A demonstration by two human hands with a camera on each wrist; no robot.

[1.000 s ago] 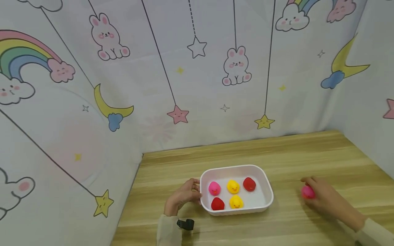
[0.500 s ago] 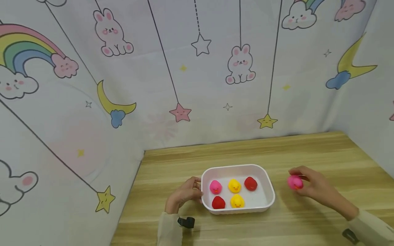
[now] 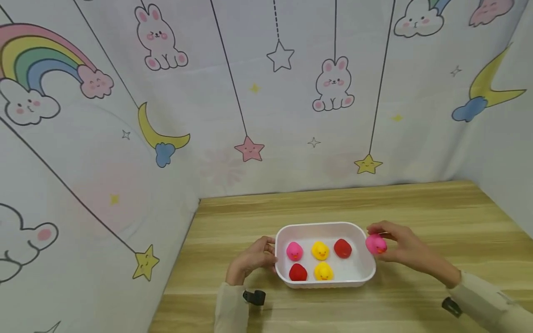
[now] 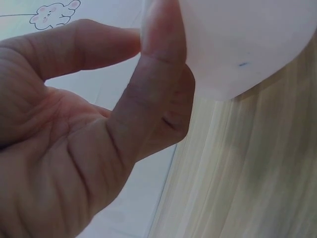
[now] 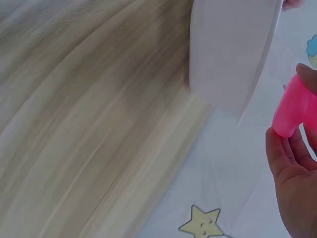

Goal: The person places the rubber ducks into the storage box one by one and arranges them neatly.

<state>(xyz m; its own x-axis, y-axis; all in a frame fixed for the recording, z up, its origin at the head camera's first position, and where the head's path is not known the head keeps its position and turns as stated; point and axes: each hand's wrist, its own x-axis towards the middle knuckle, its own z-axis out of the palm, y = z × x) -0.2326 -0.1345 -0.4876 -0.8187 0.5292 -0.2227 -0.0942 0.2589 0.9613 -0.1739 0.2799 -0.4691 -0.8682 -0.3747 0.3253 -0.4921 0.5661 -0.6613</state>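
A white plastic tray (image 3: 325, 285) stands on the table, with rubber ducks inside: a pink duck (image 3: 294, 251), two yellow ones including the far yellow duck (image 3: 320, 250), and two red ones including the near red duck (image 3: 298, 272). My left hand (image 3: 254, 258) pinches the tray's left wall; the left wrist view shows the thumb and a finger (image 4: 153, 74) at its rim. Between thumb and fingers my right hand (image 3: 410, 247) holds another pink rubber duck (image 3: 376, 244), raised at the tray's right rim. The right wrist view shows this duck (image 5: 290, 109) partly cut off.
The wood-grain table (image 3: 250, 212) meets a white printed cloth (image 3: 283, 106) at the back and sides. A black wrist strap piece (image 3: 255, 297) sits by my left sleeve and another black piece (image 3: 451, 307) by my right sleeve.
My right hand has lifted the pink duck off the table and carried it left to the tray's right rim. The left hand has stayed on the tray. The head view has shifted slightly.
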